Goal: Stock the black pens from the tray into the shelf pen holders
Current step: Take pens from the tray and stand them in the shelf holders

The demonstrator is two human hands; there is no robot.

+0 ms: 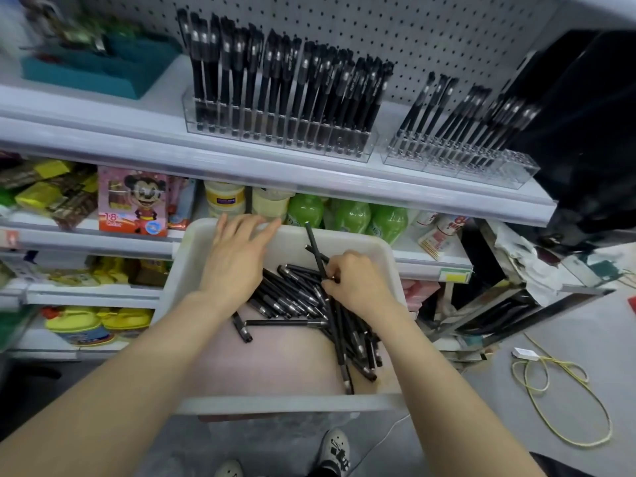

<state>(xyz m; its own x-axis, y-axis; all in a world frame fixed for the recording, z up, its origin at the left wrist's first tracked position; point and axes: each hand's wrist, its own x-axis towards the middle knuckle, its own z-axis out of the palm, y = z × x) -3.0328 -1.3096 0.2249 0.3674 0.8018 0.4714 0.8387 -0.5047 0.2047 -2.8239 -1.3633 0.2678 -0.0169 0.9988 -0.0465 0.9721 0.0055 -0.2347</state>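
Right hand: fingers pinch one black pen, tilted up off the pile in the tray. Left hand: fingers spread at the tray's far rim. Above the tray, left holder looks full and right holder is part-filled; I judge many pens remain.

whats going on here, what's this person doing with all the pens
A person is restocking pens. The right hand pinches one black pen above the pile in the white tray, while the left hand is open over the tray's far rim. On the shelf above, the left holder looks full. The right holder is partly filled, with empty slots at its right end.
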